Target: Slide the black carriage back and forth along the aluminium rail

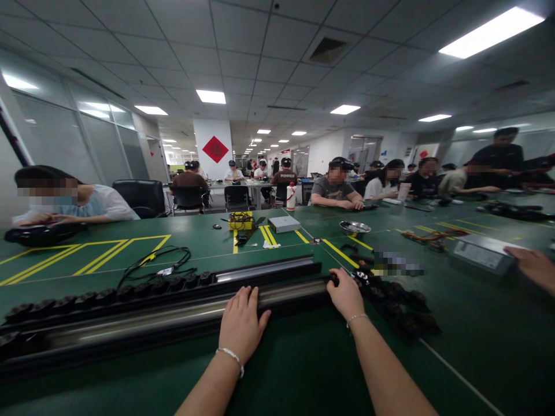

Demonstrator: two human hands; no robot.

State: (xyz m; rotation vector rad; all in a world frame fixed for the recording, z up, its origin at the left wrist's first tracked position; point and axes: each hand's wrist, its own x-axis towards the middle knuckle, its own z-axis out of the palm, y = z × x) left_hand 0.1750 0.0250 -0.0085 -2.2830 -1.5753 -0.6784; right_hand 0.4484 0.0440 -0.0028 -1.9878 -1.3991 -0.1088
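Observation:
A long black and silver rail (173, 315) lies across the green table in front of me, with a row of black round parts (108, 292) along its far side. My left hand (241, 329) rests flat on the rail's middle, fingers stretched out. My right hand (346, 293) is closed around the rail's right end. Beside that end lies a pile of black parts (401, 309).
A black cable (158, 260) coils beyond the rail. A yellow box (241, 220), a grey box (284, 223) and a metal dish (354, 227) sit mid-table. Another person's hand (535, 266) touches a grey device (483, 252) at right. Several people sit around the tables.

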